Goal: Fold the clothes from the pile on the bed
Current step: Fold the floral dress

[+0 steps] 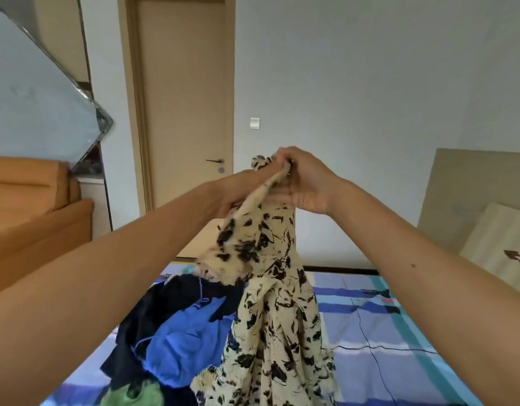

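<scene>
Step, as judged: one garment picked up for sorting, fold not yet begun. Cream black-print garment [270, 288] hangs mid-scene from both hands, hem trailing onto striped bed [384, 332], just right of dark-and-blue pile [179, 332]. Left hand [241, 187]: fingers curled, pinching strip of fabric edge. Right hand [302, 183]: closed round bunched top. Both forearms stretched forward, hands touching. Next move likely calls for spreading hands apart along top edge, shaking garment flat, laying it on bed at right.
</scene>
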`<action>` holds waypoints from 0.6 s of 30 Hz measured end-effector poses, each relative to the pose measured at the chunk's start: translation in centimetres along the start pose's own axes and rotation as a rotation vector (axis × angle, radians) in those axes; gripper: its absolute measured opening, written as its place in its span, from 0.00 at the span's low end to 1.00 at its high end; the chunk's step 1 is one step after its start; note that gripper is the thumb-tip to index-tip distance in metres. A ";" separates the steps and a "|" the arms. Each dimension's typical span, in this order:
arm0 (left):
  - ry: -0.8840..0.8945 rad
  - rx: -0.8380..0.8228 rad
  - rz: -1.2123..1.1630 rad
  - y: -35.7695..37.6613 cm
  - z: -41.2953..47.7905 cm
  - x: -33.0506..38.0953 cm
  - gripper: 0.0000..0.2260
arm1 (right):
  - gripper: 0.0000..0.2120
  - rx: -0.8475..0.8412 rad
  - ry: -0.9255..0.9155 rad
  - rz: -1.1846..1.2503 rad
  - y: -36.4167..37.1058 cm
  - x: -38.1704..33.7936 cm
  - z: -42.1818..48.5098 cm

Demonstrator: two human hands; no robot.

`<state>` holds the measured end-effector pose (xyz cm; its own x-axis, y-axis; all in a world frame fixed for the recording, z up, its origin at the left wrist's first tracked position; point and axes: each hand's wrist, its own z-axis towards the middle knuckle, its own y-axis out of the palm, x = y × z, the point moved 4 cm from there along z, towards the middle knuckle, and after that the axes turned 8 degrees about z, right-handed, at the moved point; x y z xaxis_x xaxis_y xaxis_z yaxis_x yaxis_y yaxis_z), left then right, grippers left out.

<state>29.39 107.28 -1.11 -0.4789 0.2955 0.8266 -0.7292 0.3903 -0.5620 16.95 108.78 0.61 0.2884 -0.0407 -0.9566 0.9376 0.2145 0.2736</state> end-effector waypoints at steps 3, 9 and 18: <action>0.151 0.100 0.146 -1.0 -0.3 -1.6 0.19 | 0.21 -0.119 0.022 -0.131 -0.2 -0.1 -0.7; 0.181 0.166 0.238 -0.4 -1.9 -3.2 0.11 | 0.16 0.015 -0.402 -0.568 -4.3 1.1 -1.2; 0.072 0.256 0.258 0.0 -2.8 -5.1 0.12 | 0.21 -0.267 -0.006 -0.841 -4.8 9.6 -2.7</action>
<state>33.19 108.19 -5.44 -0.6341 0.4200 0.6493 -0.6917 0.0672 -0.7190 14.73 109.96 -10.19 -0.4750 -0.2926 -0.8299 0.7632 0.3326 -0.5541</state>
